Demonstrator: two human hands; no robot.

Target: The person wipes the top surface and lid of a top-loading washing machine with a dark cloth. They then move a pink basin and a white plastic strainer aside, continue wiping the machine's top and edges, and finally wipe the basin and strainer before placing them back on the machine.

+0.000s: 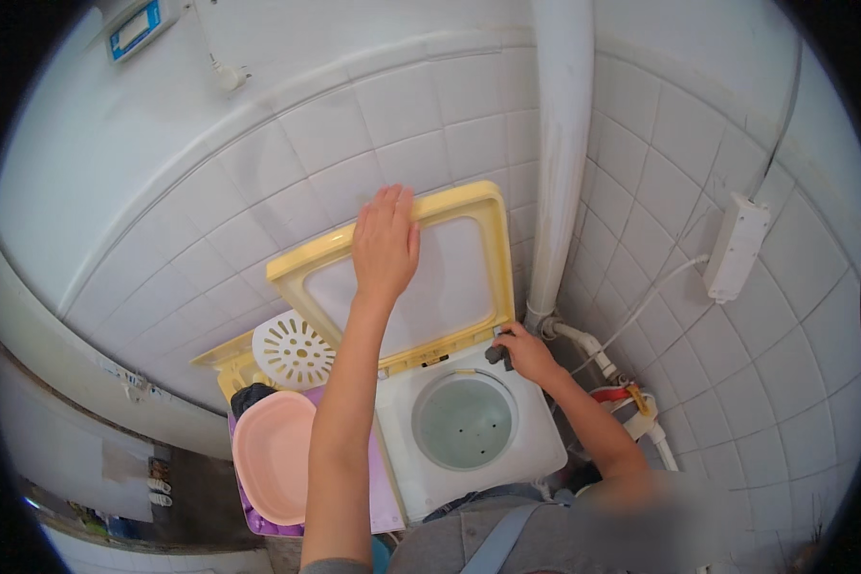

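Observation:
My left hand point(384, 240) grips the upper edge of a yellow-framed washing machine lid point(420, 269), which is raised and tilted back toward the tiled wall. Below it is the white top point(402, 459) of a twin-tub washing machine, with a round spin tub point(463, 423) exposed; a few dark holes show at its bottom. At the back right corner, beside the lid's hinge, my right hand point(534, 356) holds a small dark grey thing point(499, 354); cloth or a machine part, I cannot tell. A white slotted disc point(295, 349) leans left of the lid.
A pink plastic basin point(276, 455) rests over the machine's purple left side, near a dark bundle point(250, 397). A vertical white pipe point(560, 158) stands in the corner. On the right wall hang a power strip point(737, 247), its cord point(646, 316) and water pipes point(585, 341).

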